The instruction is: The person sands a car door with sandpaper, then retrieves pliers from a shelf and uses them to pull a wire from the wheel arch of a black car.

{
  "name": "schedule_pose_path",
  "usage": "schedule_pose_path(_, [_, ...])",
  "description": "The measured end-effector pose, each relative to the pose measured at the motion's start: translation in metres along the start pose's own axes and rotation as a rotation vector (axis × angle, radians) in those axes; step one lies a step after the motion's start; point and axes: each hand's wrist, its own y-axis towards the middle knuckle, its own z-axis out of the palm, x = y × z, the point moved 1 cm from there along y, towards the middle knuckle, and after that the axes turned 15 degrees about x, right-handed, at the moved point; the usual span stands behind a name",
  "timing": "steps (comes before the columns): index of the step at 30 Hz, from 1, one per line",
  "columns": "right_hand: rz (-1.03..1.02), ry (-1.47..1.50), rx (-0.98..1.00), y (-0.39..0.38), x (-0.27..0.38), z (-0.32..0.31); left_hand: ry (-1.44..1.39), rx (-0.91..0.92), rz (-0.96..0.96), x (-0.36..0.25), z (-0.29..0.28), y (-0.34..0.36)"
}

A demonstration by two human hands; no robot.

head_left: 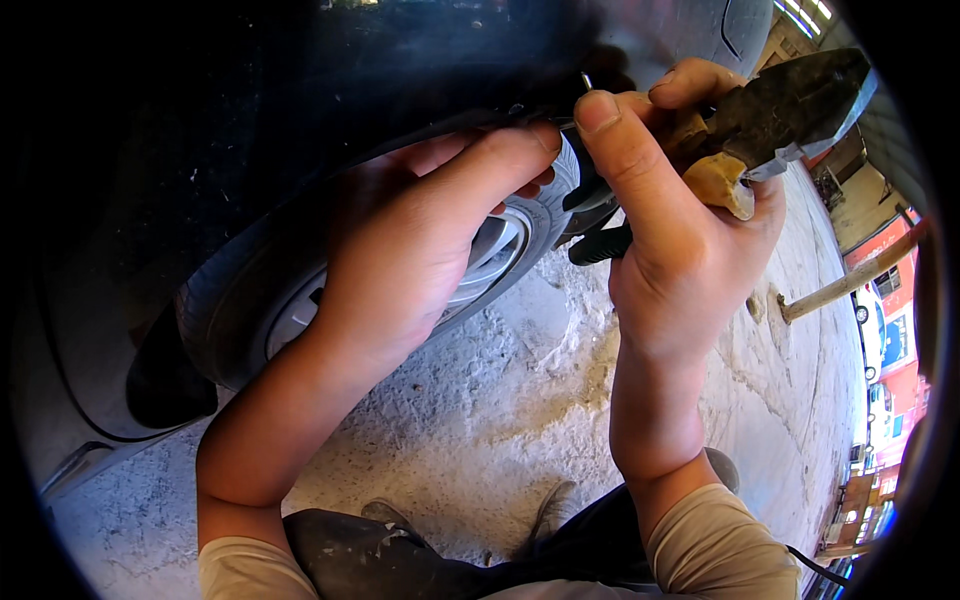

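My right hand (665,190) is closed round a pair of pliers (800,110). Their dark, worn jaws point up and to the right, past yellow grip parts, and dark green handle ends stick out below the palm. Just above that thumb's tip stands a thin metal pin (587,82); its lower end is hidden. My left hand (430,225) is closed at the fender edge (400,150) of a dark car, thumb on the outer side and fingers curled underneath, partly hidden. Both thumbs are close together above the wheel (490,260).
The dark car body (250,110) fills the upper left. Rough, pale concrete ground (480,390) lies below, with my shoes (555,510) on it. To the right, a slanted pole (850,275) rises from the ground, and parked cars (868,330) stand farther off.
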Motion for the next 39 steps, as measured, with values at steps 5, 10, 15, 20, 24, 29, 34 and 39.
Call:
schedule_pose_path(5, [-0.011, 0.031, 0.008, 0.002, 0.003, 0.003, -0.032, -0.009, -0.020, -0.001, 0.003, 0.001])
schedule_pose_path(10, [0.021, 0.025, -0.011, 0.001, 0.000, -0.001, -0.058, -0.016, -0.048, -0.002, 0.003, -0.001])
schedule_pose_path(15, [0.096, 0.041, 0.016, 0.006, 0.023, 0.008, -0.053, -0.010, -0.033, 0.000, 0.000, -0.002])
schedule_pose_path(20, [0.094, 0.019, 0.034, 0.007, 0.023, 0.005, -0.034, -0.062, 0.012, 0.008, -0.003, -0.008])
schedule_pose_path(24, [0.086, -0.007, 0.027, 0.008, 0.026, 0.012, -0.102, -0.055, 0.056, 0.012, -0.012, -0.012])
schedule_pose_path(29, [0.119, -0.009, 0.042, 0.008, 0.027, 0.006, -0.003, -0.082, 0.063, 0.012, -0.007, -0.010])
schedule_pose_path(34, [0.153, -0.083, -0.058, 0.009, 0.035, 0.021, -0.058, -0.072, 0.071, 0.013, -0.010, -0.010])
schedule_pose_path(39, [0.244, -0.120, 0.001, 0.000, 0.026, 0.001, -0.130, -0.014, 0.044, 0.010, -0.010, -0.019])
